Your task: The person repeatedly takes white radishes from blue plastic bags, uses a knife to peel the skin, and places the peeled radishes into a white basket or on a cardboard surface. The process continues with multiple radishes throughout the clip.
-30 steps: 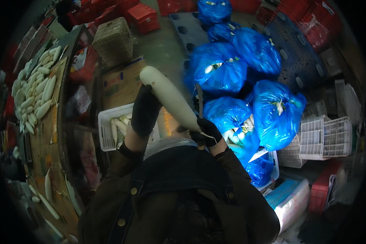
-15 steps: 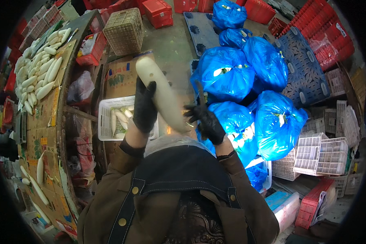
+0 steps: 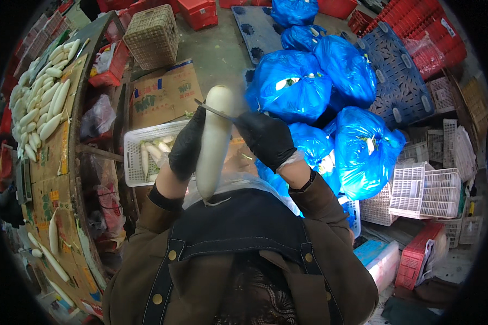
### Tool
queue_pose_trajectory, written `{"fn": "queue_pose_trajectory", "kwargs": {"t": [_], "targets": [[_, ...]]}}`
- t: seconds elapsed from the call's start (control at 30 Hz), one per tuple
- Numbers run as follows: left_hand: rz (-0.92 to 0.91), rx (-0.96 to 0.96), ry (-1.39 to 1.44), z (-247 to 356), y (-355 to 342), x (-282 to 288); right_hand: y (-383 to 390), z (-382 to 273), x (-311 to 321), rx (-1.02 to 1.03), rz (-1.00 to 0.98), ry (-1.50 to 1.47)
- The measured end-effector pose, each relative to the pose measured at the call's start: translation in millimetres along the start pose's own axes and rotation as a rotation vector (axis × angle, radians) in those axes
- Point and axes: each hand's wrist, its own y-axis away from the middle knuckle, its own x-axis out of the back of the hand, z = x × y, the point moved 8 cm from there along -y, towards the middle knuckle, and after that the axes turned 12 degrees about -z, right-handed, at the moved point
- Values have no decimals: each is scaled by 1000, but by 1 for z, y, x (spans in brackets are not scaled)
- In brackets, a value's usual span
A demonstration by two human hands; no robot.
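Radish (image 3: 213, 149): centre of frame, thin tail down | Left hand (image 3: 187, 147): fingers grasping its left side | Right hand (image 3: 265, 138): fingers clenched on knife (image 3: 213, 110), blade across radish's upper part | Advice: support firmly, use short strokes, position left fingertips clear of blade

Milky white daikon radish (image 3: 212, 151) between a black-gloved left hand (image 3: 185, 149) and a black-gloved right hand (image 3: 265, 140).
Glossy, vivid blue plastic bags (image 3: 295, 97) fill the upper right of centre; beyond them, a blue-grey pallet (image 3: 393, 76) shows a repeating cut-out pattern, and bright red crates (image 3: 442, 38) colour the upper right. At upper left, a beige crate (image 3: 152, 38) has a lattice pattern, above brown cardboard (image 3: 173, 92) printed green and blue. The table (image 3: 73, 227) at left is tan with green and orange patches. Below, a brown jacket (image 3: 331, 276) frames a black apron (image 3: 233, 222) with pale stitching and brassy buttons (image 3: 172, 255).
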Motion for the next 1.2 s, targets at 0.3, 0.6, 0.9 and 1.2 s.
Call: {"fn": "queue_pose_trajectory", "kwargs": {"t": [0.3, 0.6, 0.9, 1.2], "targets": [[14, 46, 142, -11, 2, 10, -1, -1, 8, -27, -26, 93], [36, 15, 308, -3, 8, 9, -9, -5, -1, -17, -77, 102], [115, 8, 269, -3, 26, 34, -21, -21, -16, 72, -74, 110], [56, -67, 420, -16, 47, 76, -31, -37, -58, 116, -252, 31]]}}
